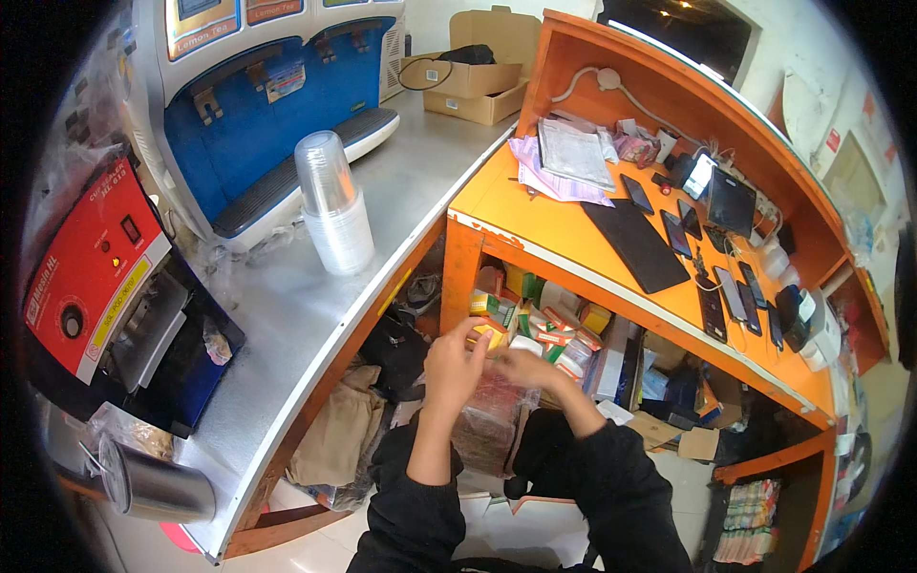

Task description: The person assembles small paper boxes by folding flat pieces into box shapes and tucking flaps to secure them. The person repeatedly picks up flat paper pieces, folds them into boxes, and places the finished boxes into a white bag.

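Note:
Both of my hands are raised together below the orange desk point(535, 224), in front of its open shelf. My left hand point(452, 365) pinches a small yellow-and-orange box point(490, 333) between thumb and fingers. My right hand point(528, 368) sits just to the right of it, fingers curled and touching the same box from below. Black sleeves cover both forearms. The shelf behind my hands holds several small coloured boxes point(544, 325) and packets.
A steel counter point(315, 306) runs on the left with stacked clear plastic cups point(334, 205), a blue drink dispenser point(267, 105), a red sealing machine point(86, 272) and a metal tumbler point(158, 487). Phones point(678, 234), a black keyboard point(635, 244) and papers point(573, 153) cover the desk. Cardboard boxes point(473, 81) stand behind.

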Demonstrator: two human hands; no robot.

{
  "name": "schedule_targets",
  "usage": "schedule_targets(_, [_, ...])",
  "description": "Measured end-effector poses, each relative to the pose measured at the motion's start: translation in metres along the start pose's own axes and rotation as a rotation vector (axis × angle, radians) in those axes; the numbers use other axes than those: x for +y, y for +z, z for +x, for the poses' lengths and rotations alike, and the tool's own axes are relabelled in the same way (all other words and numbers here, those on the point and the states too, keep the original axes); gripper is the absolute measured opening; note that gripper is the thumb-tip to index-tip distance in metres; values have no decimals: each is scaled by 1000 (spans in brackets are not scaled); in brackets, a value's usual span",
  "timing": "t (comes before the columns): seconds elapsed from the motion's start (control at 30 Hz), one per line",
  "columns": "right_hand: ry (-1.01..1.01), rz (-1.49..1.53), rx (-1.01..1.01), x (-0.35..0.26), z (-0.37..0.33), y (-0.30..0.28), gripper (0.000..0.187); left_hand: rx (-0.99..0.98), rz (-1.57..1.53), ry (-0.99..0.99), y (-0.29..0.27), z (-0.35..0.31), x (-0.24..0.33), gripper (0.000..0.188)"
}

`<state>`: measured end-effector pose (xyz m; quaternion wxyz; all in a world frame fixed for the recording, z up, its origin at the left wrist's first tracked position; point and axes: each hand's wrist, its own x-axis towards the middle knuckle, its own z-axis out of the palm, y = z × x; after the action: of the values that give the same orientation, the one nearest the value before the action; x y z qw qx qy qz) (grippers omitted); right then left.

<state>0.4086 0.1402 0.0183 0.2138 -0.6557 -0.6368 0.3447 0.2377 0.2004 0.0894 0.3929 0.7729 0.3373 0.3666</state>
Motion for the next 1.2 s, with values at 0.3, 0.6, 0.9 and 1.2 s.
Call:
schedule_targets(0.3, [-192, -287, -47, -139, -143, 116, 58, 85, -313, 84, -40, 5, 46, 16])
schedule_targets(0.6, [-279, -360, 226, -151, -179, 156, 58, 141, -185, 245, -130, -62, 114, 18])
schedule_targets(0.9, [-502, 38, 363, -175, -182, 105, 15, 165, -235, 340, -171, -101, 127, 16])
schedule_targets(1.2, [-557, -122, 1451, -206, -157, -66, 10, -94, -685, 328, -109, -71, 148, 31])
